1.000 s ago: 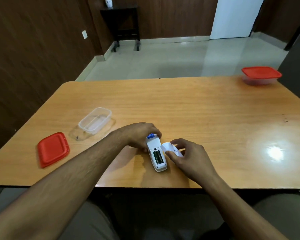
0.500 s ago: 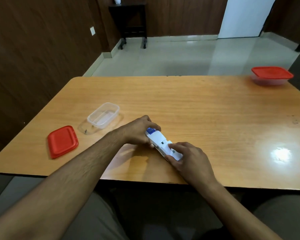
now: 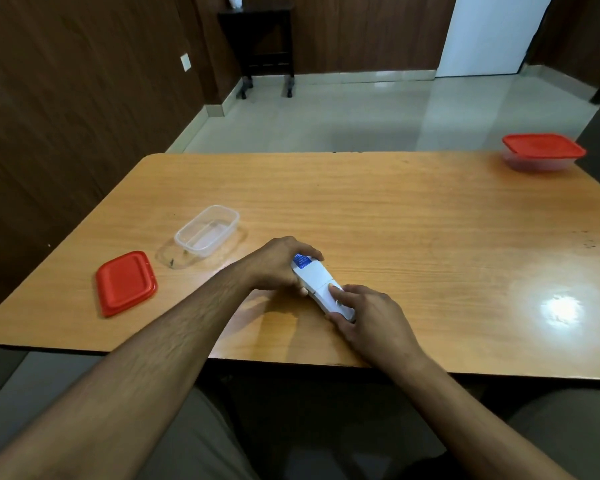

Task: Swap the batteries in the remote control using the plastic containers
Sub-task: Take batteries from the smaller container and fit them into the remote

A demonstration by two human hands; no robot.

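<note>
Remote (image 3: pixel 317 283) lies back-up near the counter (image 3: pixel 395 209) front edge. My left hand (image 3: pixel 274 263) has its fingers clamped on the top end; my right hand (image 3: pixel 371 318) grips the lower end, thumb on the battery cover. Judged light, rigid, smooth plastic: hold by the sides. Batteries hidden; contents of the closed container (image 3: pixel 542 154) indistinct. Open container (image 3: pixel 207 230) looks empty.

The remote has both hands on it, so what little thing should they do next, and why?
Probably press the battery cover fully shut with the right hand. The white remote lies back-up on the table, the left hand steadies its far end, and the right thumb already rests on the cover, with no batteries showing.
</note>
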